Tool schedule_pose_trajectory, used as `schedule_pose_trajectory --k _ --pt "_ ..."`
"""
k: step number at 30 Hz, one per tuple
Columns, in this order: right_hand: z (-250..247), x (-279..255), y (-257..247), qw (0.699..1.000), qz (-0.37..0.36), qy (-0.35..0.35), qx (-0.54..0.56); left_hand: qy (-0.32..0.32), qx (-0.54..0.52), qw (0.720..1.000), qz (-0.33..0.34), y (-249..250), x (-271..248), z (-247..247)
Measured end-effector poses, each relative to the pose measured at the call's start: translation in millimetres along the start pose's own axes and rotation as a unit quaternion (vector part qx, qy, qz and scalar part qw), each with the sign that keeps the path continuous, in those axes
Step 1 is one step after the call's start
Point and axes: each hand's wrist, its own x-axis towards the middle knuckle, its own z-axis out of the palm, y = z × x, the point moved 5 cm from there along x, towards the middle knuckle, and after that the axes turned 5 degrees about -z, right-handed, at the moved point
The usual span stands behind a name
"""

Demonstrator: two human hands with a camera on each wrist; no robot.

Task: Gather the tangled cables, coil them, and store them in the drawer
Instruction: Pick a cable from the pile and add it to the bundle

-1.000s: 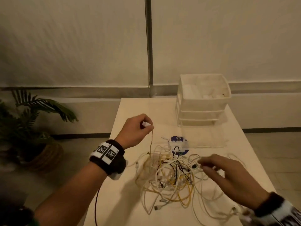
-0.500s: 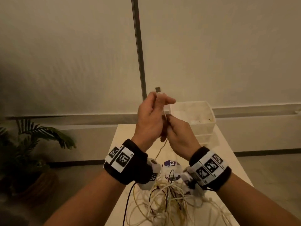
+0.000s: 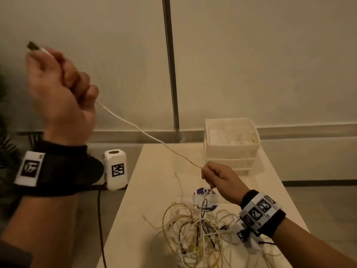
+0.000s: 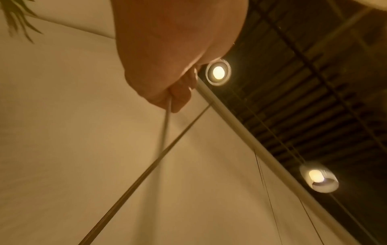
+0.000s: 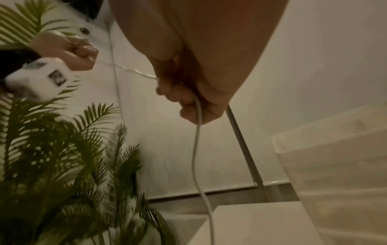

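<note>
A white cable stretches taut between my two hands. My left hand is raised high at the left and grips the cable near its dark plug, which sticks out above the fist. My right hand hovers low over the table and pinches the same cable, which runs down from it to the tangled pile of white, yellow and black cables at the near part of the table. In the left wrist view the cable leaves my curled fingers.
A white stacked drawer unit stands at the table's far right with its top bin open. A round purple-and-white sticker lies beyond the pile. A potted palm stands left of the table, which meets the wall.
My hands were together at chest height on the cable end. The left has swung up and left with the plug, the right has dropped toward the table, drawing the cable out.
</note>
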Motion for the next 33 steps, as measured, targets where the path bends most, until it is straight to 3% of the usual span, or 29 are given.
schedule_pose_trajectory --k 2,3,5,6,7,8,10,13,18,19,21,22,24,26,28,30,32,33 --pt "-6 5 -6 0.999 -0.001 0.041 0.003 -0.085 0.117 0.989 -0.008 -10 -26 16" --pt "-8 8 -15 0.999 -0.013 0.053 0.003 -0.154 0.211 0.965 -0.016 -23 -45 32" --pt "-13 18 -44 0.997 -0.055 0.059 -0.001 -0.296 0.408 0.861 -0.058 -67 -84 62" --pt "-15 23 -61 0.995 -0.084 0.058 0.001 -0.336 0.470 0.812 -0.082 -89 -99 69" --pt "-19 27 -77 0.992 -0.112 0.057 0.011 -0.351 0.502 0.785 -0.091 -104 -109 74" --pt "-24 30 -88 0.990 -0.126 0.055 0.028 -0.348 0.515 0.779 -0.084 -113 -112 78" --pt "-35 35 -95 0.989 -0.116 0.053 0.074 -0.318 0.540 0.778 -0.043 -119 -108 82" --pt "-44 31 -91 0.988 -0.112 0.055 0.093 -0.309 0.580 0.754 -0.011 -126 -97 81" --pt "-43 15 -60 0.986 -0.082 0.082 0.123 -0.343 0.507 0.788 -0.063 -112 -70 78" --pt "-41 12 -55 0.986 -0.079 0.077 0.122 -0.312 0.485 0.815 -0.062 -108 -62 76" --pt "-36 8 -49 0.988 -0.072 0.060 0.123 -0.174 0.391 0.898 -0.097 -100 -38 64" --pt "-33 6 -45 0.988 -0.066 0.056 0.130 -0.101 0.342 0.927 -0.116 -98 -27 57" --pt "-28 3 -36 0.988 -0.047 0.047 0.139 0.027 0.297 0.949 -0.105 -90 -7 36" --pt "-25 0 -25 0.990 -0.020 0.035 0.133 0.092 0.353 0.929 -0.055 -81 2 23" --pt "-27 -1 -15 0.988 0.010 0.051 0.145 0.069 0.477 0.876 -0.018 -80 -8 29" --pt "-33 3 -16 0.982 0.031 0.087 0.165 -0.015 0.555 0.831 0.016 -90 -34 48" --pt "-39 9 -29 0.979 0.031 0.102 0.176 -0.176 0.535 0.825 0.045 -110 -63 72" --pt "-41 12 -39 0.978 0.023 0.099 0.183 -0.267 0.530 0.804 0.027 -128 -76 81"
